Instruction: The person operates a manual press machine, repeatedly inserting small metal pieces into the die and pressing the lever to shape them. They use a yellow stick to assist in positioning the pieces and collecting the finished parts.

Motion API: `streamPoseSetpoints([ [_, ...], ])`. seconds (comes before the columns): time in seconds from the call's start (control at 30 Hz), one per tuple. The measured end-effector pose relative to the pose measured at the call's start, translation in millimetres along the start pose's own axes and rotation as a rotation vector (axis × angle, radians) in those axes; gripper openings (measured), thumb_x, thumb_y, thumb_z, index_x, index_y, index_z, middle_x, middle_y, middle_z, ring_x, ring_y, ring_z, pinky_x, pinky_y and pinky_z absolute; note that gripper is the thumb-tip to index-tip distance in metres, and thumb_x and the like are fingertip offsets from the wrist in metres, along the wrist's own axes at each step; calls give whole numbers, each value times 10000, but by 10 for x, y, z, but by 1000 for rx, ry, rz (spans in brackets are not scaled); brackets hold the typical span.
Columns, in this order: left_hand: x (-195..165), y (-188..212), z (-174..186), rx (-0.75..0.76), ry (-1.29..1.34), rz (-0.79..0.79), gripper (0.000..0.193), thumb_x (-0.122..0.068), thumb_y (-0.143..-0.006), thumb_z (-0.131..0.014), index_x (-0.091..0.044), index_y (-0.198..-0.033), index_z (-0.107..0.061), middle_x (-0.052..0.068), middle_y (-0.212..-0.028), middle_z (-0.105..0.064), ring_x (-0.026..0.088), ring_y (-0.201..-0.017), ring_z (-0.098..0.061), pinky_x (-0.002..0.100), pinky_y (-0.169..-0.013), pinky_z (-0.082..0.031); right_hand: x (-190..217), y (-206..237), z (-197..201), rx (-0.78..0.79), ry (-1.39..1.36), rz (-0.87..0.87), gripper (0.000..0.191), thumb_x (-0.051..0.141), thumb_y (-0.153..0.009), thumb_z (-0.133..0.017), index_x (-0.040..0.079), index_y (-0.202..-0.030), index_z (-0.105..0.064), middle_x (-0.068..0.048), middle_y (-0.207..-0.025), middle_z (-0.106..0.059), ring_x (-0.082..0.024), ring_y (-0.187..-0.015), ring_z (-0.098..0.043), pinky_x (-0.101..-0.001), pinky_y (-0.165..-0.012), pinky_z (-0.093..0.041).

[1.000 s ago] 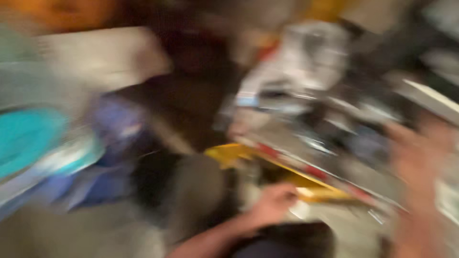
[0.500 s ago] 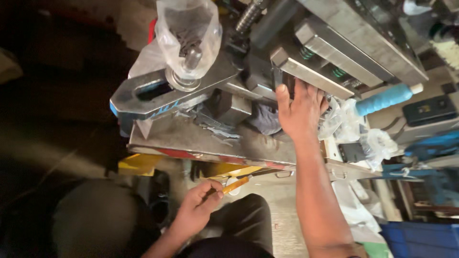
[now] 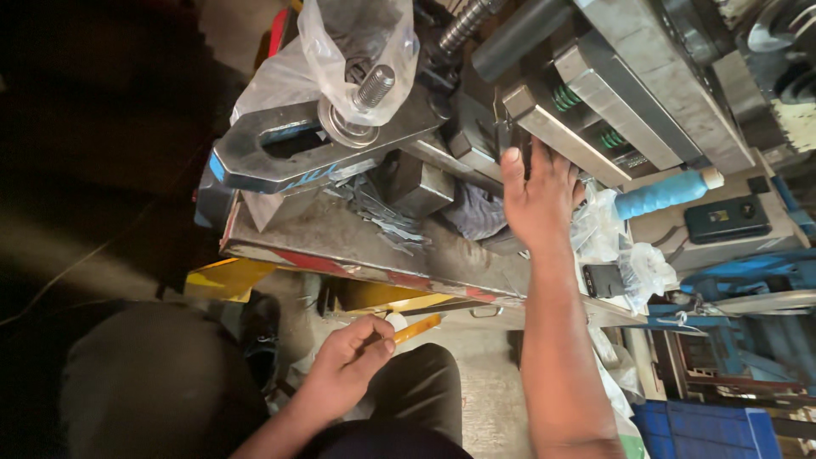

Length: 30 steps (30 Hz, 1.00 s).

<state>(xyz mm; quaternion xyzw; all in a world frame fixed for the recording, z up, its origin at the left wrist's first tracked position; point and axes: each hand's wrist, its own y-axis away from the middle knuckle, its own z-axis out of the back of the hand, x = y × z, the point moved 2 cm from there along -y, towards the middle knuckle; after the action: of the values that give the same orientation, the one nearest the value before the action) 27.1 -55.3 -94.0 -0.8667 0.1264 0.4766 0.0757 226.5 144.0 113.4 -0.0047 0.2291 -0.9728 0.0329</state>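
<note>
on the far left the picture falls into dark shadow, so you cannot make out what lies beside your knee [image 3: 153, 382] or what the yellow sheet [image 3: 229, 276] under the desk edge belongs to. your left hand [image 3: 348, 361] sits low, below the desk [image 3: 340, 238], its fingers [image 3: 374, 344] clenched round a small orange-handled tool [image 3: 418, 327]. its tip is hidden by the hand, and something small and white beside it is too unclear to name. held this loosely off the desk, the tool could slip from your grip and drop to the floor between your legs.

above it, a heavy slotted steel clamp [image 3: 289, 149] with a threaded bolt [image 3: 370, 89] lies on the desk, half under a clear plastic bag [image 3: 357, 38]. loose metal shavings [image 3: 378, 212] lie just beside it; a sleeve or wrist dragged through them could get cut.

further right, your right hand [image 3: 537, 200] rests flat against a long steel bar [image 3: 561, 136] of the machine, fingers [image 3: 512, 170] spread and released, gripping nothing. the bar's edge looks sharp, and if the machine parts shift, those fingers could be pinched between bar and block. a dark rag [image 3: 476, 212] lies just beside the palm. to the right a blue roll [image 3: 663, 194] and a black device [image 3: 727, 218] sit well apart; the machine's top is cut off by the frame.
</note>
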Motion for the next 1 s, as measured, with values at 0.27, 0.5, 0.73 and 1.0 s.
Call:
streamPoseSetpoints([
  [0.27,-57,35,17,0,-34,11,53,-94,-974,-632,-46,-952,-627,-41,-759,-521,41,-693,-460,216,-607,-383,12,-20,-10,36,1,-2,701,588,-1037,-415,114,-1553,-450,-231,-1606,-346,-502,-1473,-267,-715,-1128,-178],
  [0.5,-38,20,6,-4,-10,9,46,-90,-963,-636,-45,-959,-632,-45,-766,-541,42,-697,-474,216,-616,-395,-65,-1,13,-58,-49,165,582,478,-1060,-535,63,-1468,-539,-243,-1503,-529,-472,-1419,-430,-620,-1150,-305],
  [0.73,-18,2,-3,-7,-47,-3,50,-97,-964,-638,-48,-955,-638,-46,-753,-535,42,-689,-464,219,-612,-392,-202,16,24,-118,-186,344,592,383,-1073,-607,-50,-1451,-463,-282,-1375,-606,-497,-1230,-576,-563,-1032,-439],
  [1.0,-7,-26,5,2,-40,10,48,-96,-969,-635,-48,-961,-633,-47,-772,-536,38,-703,-463,216,-623,-392,-171,48,2,-214,-102,419,570,358,-1072,-593,-33,-1464,-457,-260,-1368,-635,-490,-1214,-615,-555,-1013,-459],
])
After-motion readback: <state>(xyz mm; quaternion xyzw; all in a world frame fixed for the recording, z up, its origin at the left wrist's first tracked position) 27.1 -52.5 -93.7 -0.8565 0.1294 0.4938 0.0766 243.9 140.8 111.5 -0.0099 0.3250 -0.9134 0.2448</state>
